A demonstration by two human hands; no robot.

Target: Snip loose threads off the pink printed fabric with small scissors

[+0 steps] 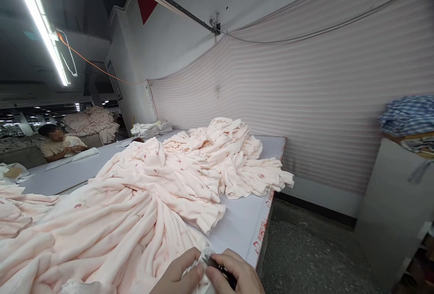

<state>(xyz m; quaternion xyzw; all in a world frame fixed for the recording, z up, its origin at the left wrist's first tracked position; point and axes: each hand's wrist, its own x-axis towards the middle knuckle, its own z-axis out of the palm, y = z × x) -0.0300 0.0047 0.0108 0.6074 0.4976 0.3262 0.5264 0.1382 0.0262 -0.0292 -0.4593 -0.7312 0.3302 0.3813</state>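
At the bottom of the view, my left hand [181, 272] is closed, pinching the whitish edge of a pale pink fleece cloth [135, 221]. Close against it, my right hand [237, 272] grips what look like small thread snips [224, 272], with a dark handle and a metal tip. The tip meets the gathered cloth edge between my fingertips; whether the blades are parted is too small to tell. Soft folds of the cloth, with small reddish prints, spread over the table to the left and ahead of my hands.
A second heap of pink cloth [230, 138] lies farther up the table [242, 221], partly overhanging its right edge. Folded white pieces [149, 129] are stacked at the back. Across the table sits another person [61, 145]. A grey cabinet [389, 203] stands right, beyond the floor.
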